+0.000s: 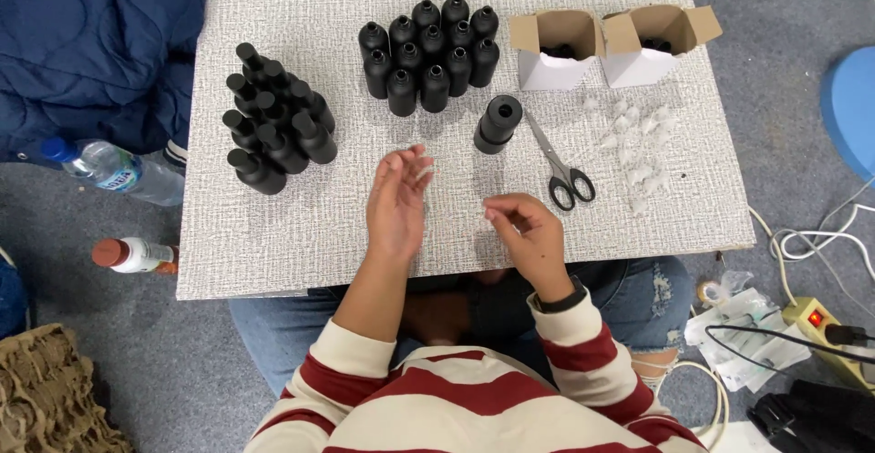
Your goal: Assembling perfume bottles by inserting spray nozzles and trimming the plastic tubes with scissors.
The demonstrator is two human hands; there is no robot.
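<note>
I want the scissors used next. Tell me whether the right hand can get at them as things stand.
Probably yes. The scissors lie flat on the board just beyond the right hand, handles toward the person, with bare surface between. The lone black bottle lies off to their left. The fingers look pinched, perhaps around something small.

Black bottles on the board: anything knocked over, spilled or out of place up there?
One black bottle stands apart from both bottle groups, beside the scissors. Small white scraps lie scattered near the two open boxes. No spill shows.

Informal home-style packing spot on carpeted floor [784,70]: lap board [273,234], black bottles [428,52] in batches, small cartons [556,52], power strip [825,325].
</note>
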